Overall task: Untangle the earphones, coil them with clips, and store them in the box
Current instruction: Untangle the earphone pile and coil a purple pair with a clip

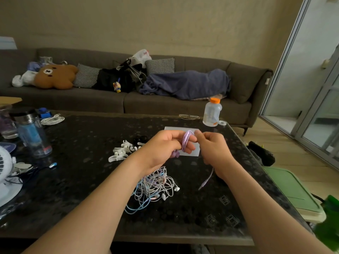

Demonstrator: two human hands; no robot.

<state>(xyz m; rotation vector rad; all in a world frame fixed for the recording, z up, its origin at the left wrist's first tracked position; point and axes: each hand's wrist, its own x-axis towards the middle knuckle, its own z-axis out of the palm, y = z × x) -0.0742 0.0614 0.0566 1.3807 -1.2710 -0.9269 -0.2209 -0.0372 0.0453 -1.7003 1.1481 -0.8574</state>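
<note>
Several loops of purple earphone cord point(187, 139) wrapped round left hand point(163, 146) fingers, pinched by right hand point(214, 151) fingers; liable to spring apart if loosened before clipping.

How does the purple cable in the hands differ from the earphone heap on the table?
The purple cable is looped over fingers of the left hand; the heap is tangled. The purple cable is held up, its end dangling below the right hand; the heap rests on the table. The purple cable is one colour; the heap mixes white, blue and pink. Both are earphones.
</note>
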